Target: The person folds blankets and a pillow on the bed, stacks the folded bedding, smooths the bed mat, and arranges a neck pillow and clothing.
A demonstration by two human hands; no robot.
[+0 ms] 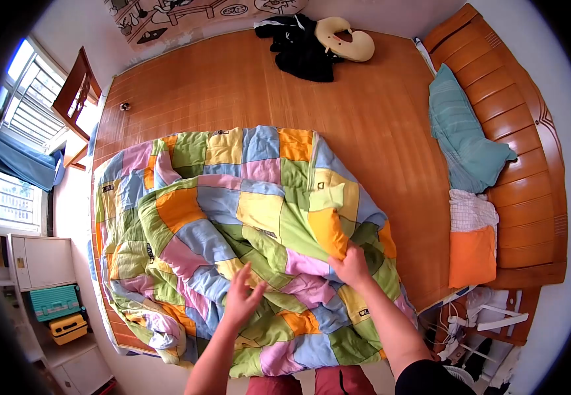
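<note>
A patchwork quilt [259,207] in green, blue, pink, yellow and orange squares lies rumpled over the near part of the bed, one layer folded over another. My right hand [352,264] is closed on the quilt beside an orange patch, to the right of its middle, and a raised corner stands up just above it. My left hand [243,297] hovers over or just touches the folds lower left, fingers apart, with nothing held in them.
The bed's brown mat [233,92] stretches behind the quilt. A teal pillow [460,125] and an orange-and-white pillow [473,247] lean by the wooden headboard [522,151]. Black cloth [305,59] and a cream neck pillow [354,47] lie at the far edge. A wooden chair [78,89] stands left.
</note>
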